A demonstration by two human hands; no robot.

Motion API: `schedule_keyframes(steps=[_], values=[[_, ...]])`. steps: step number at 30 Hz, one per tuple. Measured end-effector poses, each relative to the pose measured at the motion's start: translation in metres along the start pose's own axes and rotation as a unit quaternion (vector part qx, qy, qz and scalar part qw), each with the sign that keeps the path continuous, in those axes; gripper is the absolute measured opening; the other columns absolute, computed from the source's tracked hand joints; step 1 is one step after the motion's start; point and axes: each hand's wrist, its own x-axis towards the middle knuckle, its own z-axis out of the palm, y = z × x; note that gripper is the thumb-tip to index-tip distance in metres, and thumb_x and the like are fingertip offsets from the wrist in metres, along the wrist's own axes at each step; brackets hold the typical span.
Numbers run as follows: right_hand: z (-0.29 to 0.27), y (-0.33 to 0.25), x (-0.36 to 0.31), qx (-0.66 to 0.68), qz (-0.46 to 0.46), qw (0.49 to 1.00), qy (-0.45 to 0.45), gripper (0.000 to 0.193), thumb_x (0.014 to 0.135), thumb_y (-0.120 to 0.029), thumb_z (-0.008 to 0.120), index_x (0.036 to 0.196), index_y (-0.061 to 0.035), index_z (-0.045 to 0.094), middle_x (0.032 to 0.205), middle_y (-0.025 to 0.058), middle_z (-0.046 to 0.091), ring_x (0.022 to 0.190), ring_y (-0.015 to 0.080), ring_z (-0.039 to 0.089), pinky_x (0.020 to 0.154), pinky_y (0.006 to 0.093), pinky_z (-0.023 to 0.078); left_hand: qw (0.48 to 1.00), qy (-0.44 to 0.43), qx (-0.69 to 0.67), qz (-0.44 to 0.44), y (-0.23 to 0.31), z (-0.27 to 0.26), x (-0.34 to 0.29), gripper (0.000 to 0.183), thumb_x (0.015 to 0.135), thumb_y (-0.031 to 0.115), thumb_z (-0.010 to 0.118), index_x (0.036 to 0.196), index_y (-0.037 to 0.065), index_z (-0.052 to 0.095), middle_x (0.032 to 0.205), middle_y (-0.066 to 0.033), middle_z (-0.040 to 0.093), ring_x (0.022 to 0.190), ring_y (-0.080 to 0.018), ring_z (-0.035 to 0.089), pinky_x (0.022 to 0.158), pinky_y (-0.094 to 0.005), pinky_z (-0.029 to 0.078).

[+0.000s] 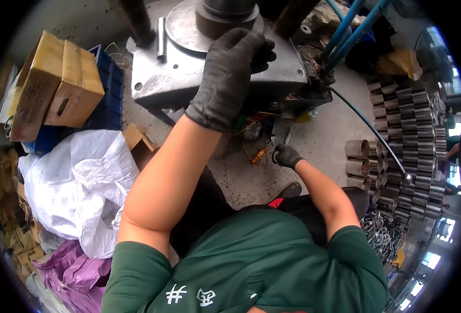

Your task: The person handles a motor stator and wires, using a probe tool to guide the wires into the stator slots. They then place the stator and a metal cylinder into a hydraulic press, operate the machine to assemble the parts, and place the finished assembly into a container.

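My left hand (235, 52), in a dark knitted glove, reaches over the metal press table (188, 83). Its fingers are curled against the lower side of a dark steel cylinder (225, 23), which stands on a round plate (181, 26). Whatever those fingers hold is hidden behind the glove. Low on my right, my gloved right hand (287, 156) is closed near the floor, beside a thin metal tool (287, 136) and an orange-handled tool (259, 155). What it grips is too small to make out. A short metal rod (161, 39) lies on the table, left of the plate.
Cardboard boxes (76, 86) sit on a blue crate (108, 86) at the left, above a white sack (79, 182). Stacked metal tubes (402, 115) fill the right side. A ball-ended lever (407, 178) crosses there. Dark posts (136, 23) rise from the table.
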Motion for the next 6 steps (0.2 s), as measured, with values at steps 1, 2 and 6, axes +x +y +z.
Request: schedule_keyframes(steps=[1, 2, 6], values=[[0.018, 0.032, 0.012, -0.031, 0.011, 0.998, 0.049, 0.059, 0.092, -0.028, 0.064, 0.146, -0.0062, 0.057, 0.123, 0.0287, 0.071, 0.116, 0.0401, 0.069, 0.097, 0.0471, 0.056, 0.999, -0.024, 0.041, 0.006, 0.000, 0.006, -0.002, 0.030, 0.105, 0.029, 0.064, 0.115, 0.001, 0.068, 0.107, -0.0120, 0.076, 0.100, -0.0219, 0.074, 0.094, -0.0359, 0.059], [0.037, 0.059, 0.029, 0.001, 0.066, 0.994, 0.086, 0.059, 0.092, -0.031, 0.062, 0.146, -0.0073, 0.058, 0.129, 0.0285, 0.069, 0.122, 0.0429, 0.066, 0.103, 0.0491, 0.053, 0.996, -0.040, 0.080, -0.023, 0.003, 0.014, -0.007, 0.030, 0.106, 0.029, 0.063, 0.114, 0.001, 0.067, 0.105, -0.0107, 0.076, 0.098, -0.0189, 0.073, 0.092, -0.0331, 0.058], [0.086, 0.131, 0.078, 0.169, 0.179, 0.955, 0.167, 0.061, 0.092, -0.034, 0.063, 0.147, -0.0089, 0.057, 0.133, 0.0277, 0.067, 0.128, 0.0426, 0.063, 0.107, 0.0468, 0.051, 0.967, -0.103, 0.230, -0.020, -0.016, 0.035, -0.012, 0.033, 0.101, 0.030, 0.069, 0.110, -0.001, 0.074, 0.103, -0.0079, 0.075, 0.099, -0.0134, 0.067, 0.092, -0.0291, 0.053]])
